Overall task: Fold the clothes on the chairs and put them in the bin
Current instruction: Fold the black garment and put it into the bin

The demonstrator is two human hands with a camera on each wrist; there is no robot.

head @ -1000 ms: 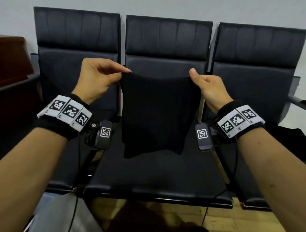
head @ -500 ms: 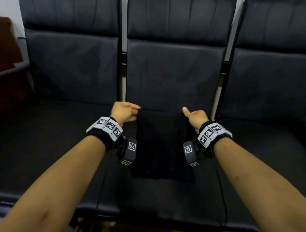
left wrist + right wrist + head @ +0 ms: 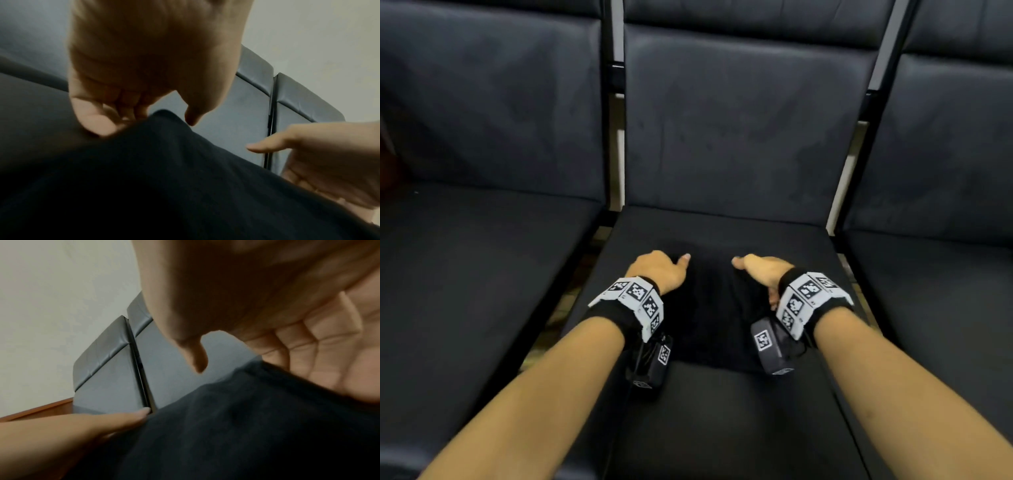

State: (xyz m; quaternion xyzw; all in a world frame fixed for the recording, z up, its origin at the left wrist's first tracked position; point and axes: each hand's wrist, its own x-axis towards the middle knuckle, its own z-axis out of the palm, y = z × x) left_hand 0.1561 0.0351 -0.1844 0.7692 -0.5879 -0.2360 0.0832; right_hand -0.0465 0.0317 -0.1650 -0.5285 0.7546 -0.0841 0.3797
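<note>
2 hands, left hand (image 3: 658, 271) and right hand (image 3: 763, 270), rest on black garment (image 3: 710, 308).

A pale, unmarked wall (image 3: 61, 305) rises behind the seating, filling the upper part of both wrist views. A strip of reddish-brown wood (image 3: 37, 410) runs low along that wall at the left edge of the right wrist view, and a dark reddish shape (image 3: 388, 171) shows at the far left edge of the head view, too cropped to identify. Through the gaps between the seats, patches of light wood-toned floor (image 3: 558, 308) are visible below.
</note>
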